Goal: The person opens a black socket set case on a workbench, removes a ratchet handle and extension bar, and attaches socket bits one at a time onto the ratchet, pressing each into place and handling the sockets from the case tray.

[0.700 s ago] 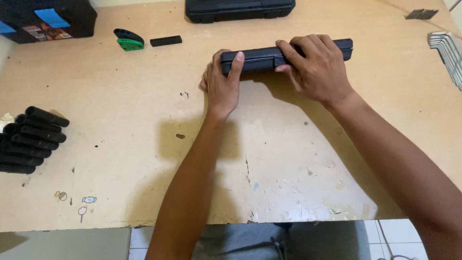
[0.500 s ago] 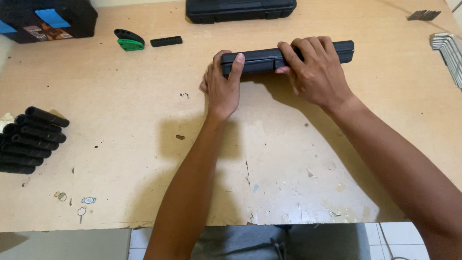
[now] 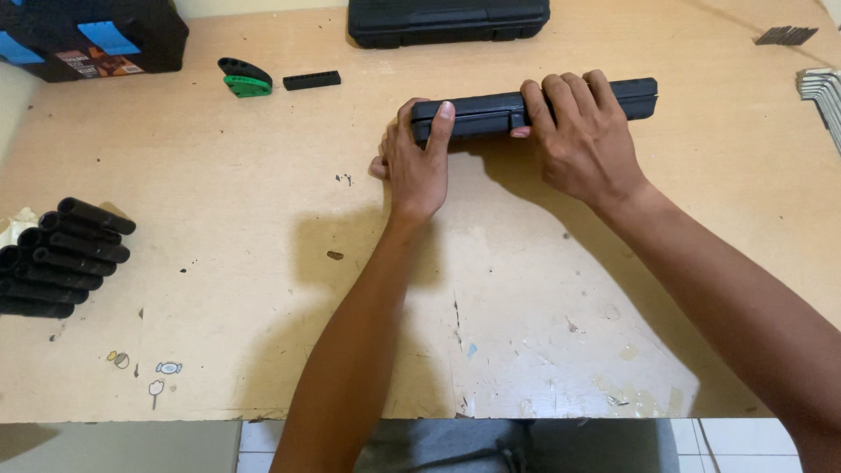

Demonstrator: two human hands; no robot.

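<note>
Head view, tubes (image 3: pixel 61 258) stacked at left edge of table (image 3: pixel 219 350), left hand (image 3: pixel 419 162) and right hand (image 3: pixel 580 140) both gripping long black case (image 3: pixel 534 105) at upper centre, second case (image 3: pixel 448 21) at top edge.

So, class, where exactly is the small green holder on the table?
In the head view, the green holder lies at the table's far left, beside a black block and right of the black-and-blue box.

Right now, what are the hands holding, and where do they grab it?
Both hold the long black case: left hand at its left end, right hand over the middle.
</note>
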